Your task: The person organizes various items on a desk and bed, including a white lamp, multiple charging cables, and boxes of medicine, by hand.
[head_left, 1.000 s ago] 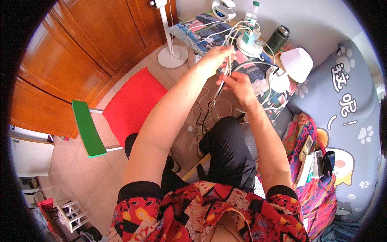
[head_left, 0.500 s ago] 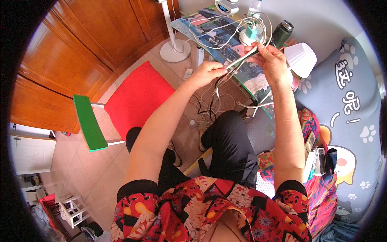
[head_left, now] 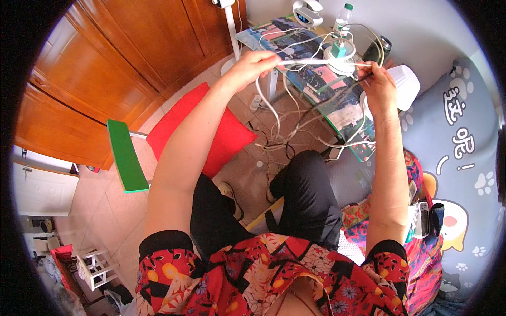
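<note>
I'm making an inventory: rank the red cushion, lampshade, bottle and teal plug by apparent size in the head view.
Largest to smallest:
1. Red cushion
2. Lampshade
3. Bottle
4. Teal plug

Red flwr-print shirt [head_left: 258,271], short blk-cuffed slvs [head_left: 167,263], blk trousers [head_left: 308,197].

A home room: wooden panelled doors [head_left: 108,66], red cushion [head_left: 227,138], cartoon-print cushion [head_left: 474,134].

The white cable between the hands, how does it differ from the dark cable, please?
The white cable looks bright, the dark cable greyish black. The white cable stretches nearly straight between left hand and right hand; the dark cable slants lower-left from near the right hand. Both are thin.
</note>
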`<action>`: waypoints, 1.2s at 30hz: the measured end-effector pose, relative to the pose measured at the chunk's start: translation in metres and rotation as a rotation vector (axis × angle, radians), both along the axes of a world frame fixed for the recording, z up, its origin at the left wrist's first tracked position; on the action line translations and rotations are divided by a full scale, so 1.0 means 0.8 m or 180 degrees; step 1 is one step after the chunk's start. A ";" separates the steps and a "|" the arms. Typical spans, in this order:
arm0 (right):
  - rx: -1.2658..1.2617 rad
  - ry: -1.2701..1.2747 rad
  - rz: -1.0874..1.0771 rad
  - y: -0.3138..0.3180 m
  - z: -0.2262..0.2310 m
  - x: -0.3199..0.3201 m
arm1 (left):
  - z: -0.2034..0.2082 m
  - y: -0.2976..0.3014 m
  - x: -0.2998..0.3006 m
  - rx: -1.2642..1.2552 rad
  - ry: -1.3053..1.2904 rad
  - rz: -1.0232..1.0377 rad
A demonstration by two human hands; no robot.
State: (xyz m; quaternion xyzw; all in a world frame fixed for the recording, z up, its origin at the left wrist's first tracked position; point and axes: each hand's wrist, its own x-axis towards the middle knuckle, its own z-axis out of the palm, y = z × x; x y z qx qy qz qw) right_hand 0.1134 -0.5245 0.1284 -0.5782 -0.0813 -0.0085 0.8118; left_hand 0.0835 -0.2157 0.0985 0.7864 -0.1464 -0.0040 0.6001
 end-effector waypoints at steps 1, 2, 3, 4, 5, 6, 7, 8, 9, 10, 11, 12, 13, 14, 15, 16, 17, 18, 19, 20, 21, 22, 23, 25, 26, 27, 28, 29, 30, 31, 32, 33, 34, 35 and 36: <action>0.0462 0.0130 -0.0004 -0.007 0.003 0.000 | 0.002 0.006 -0.005 0.0187 0.0053 -0.0019; 0.0858 0.0269 0.0272 -0.017 0.004 0.000 | 0.005 0.014 -0.008 0.0375 0.0106 -0.0037; 0.1094 0.0383 0.0231 -0.010 0.008 -0.008 | 0.003 0.025 -0.010 0.0246 0.0293 0.0116; 0.1332 0.0500 0.0191 -0.003 0.013 -0.014 | -0.001 0.034 -0.011 0.0145 0.0105 0.0218; 0.1385 0.0342 0.0644 -0.008 0.003 -0.006 | -0.004 0.043 -0.010 0.0047 -0.0083 0.0318; 0.1393 0.0159 0.1056 -0.030 -0.011 0.008 | -0.003 0.042 -0.006 -0.0090 -0.0288 0.0374; 0.1416 -0.0014 0.1489 -0.031 -0.009 0.009 | 0.002 0.047 -0.004 -0.0015 -0.0308 0.0385; 0.1190 0.0161 0.1013 -0.033 -0.010 0.007 | 0.007 0.051 -0.003 0.0217 -0.0285 0.0392; 0.1184 0.0172 0.0972 -0.028 -0.007 0.002 | 0.010 0.055 -0.001 0.0444 -0.0271 0.0393; 0.1180 0.0182 0.0929 -0.026 -0.005 0.001 | 0.013 0.058 0.002 0.0671 -0.0258 0.0393; 0.1176 0.0168 0.0993 -0.027 -0.006 0.005 | 0.013 0.060 0.000 0.0844 -0.0235 0.0404; 0.1164 0.0209 0.1051 -0.030 -0.005 0.007 | 0.008 0.058 0.002 0.0876 -0.0212 0.0286; 0.1217 0.0270 0.1018 -0.027 -0.006 0.006 | -0.002 0.058 0.001 0.0925 -0.0167 0.0179; 0.1267 0.0329 0.0982 -0.025 -0.007 0.005 | -0.011 0.057 0.002 0.0974 -0.0124 0.0069; 0.1317 0.0313 0.0977 -0.026 -0.007 0.003 | -0.015 0.043 -0.001 0.1160 -0.0015 -0.0098; 0.1390 0.0362 0.0966 -0.018 -0.006 0.004 | -0.032 0.038 0.001 0.0997 -0.0017 -0.0177; 0.1414 0.0350 0.1042 -0.014 -0.004 0.003 | -0.045 0.038 0.005 0.1068 0.0025 -0.0276; 0.1419 0.0370 0.1089 -0.010 -0.007 -0.001 | -0.055 0.023 0.001 0.1112 0.0097 -0.0400; 0.1463 0.0345 0.1183 -0.010 -0.010 0.002 | -0.061 0.004 -0.003 0.0811 0.0233 -0.0582; 0.1429 0.0415 0.1085 -0.011 -0.014 0.002 | -0.065 -0.016 -0.006 0.0510 0.0368 -0.0762; 0.1363 0.0399 0.1092 -0.001 -0.014 -0.004 | -0.066 -0.025 -0.008 0.0516 0.0469 -0.0866; 0.1273 0.0375 0.1081 0.004 -0.011 -0.011 | -0.064 -0.041 -0.010 0.0502 0.0557 -0.0990; 0.1275 0.0392 0.1054 0.009 -0.012 -0.013 | -0.063 -0.060 -0.013 0.0371 0.0624 -0.0909; 0.1282 0.0412 0.1006 0.013 -0.010 -0.017 | -0.059 -0.096 -0.017 0.0035 0.0536 -0.0919; 0.1301 0.0410 0.1072 0.015 -0.009 -0.016 | -0.061 -0.108 -0.015 -0.0159 0.0387 -0.0997; 0.1313 0.0416 0.1124 0.016 -0.010 -0.017 | -0.066 -0.121 -0.012 -0.0324 0.0606 -0.0831; 0.1326 0.0420 0.1178 0.016 -0.009 -0.017 | -0.071 -0.130 -0.011 -0.0533 0.0675 -0.0767; 0.1391 0.0467 0.1096 0.017 -0.009 -0.018 | -0.076 -0.134 -0.013 -0.0593 0.0614 -0.0702; 0.1410 0.0458 0.1097 0.014 -0.007 -0.018 | -0.079 -0.138 -0.014 -0.0660 0.0552 -0.0644; 0.1431 0.0448 0.1102 0.011 -0.006 -0.017 | -0.082 -0.139 -0.016 -0.0986 0.0830 -0.0593; 0.1454 0.0440 0.1110 0.008 -0.006 -0.016 | -0.085 -0.140 -0.018 -0.1310 0.1109 -0.0536; 0.1424 0.0321 0.1093 0.002 -0.008 -0.014 | -0.083 -0.142 -0.021 -0.1643 0.1395 -0.0488; 0.1275 0.0213 0.0992 -0.007 -0.008 -0.011 | -0.080 -0.139 -0.021 -0.1658 0.1403 -0.0313; 0.1123 0.0108 0.0892 -0.020 -0.007 -0.005 | -0.076 -0.129 -0.020 -0.1673 0.1412 -0.0136; 0.0975 0.0019 0.0795 -0.034 -0.006 -0.001 | -0.072 -0.116 -0.022 -0.1686 0.1436 0.0051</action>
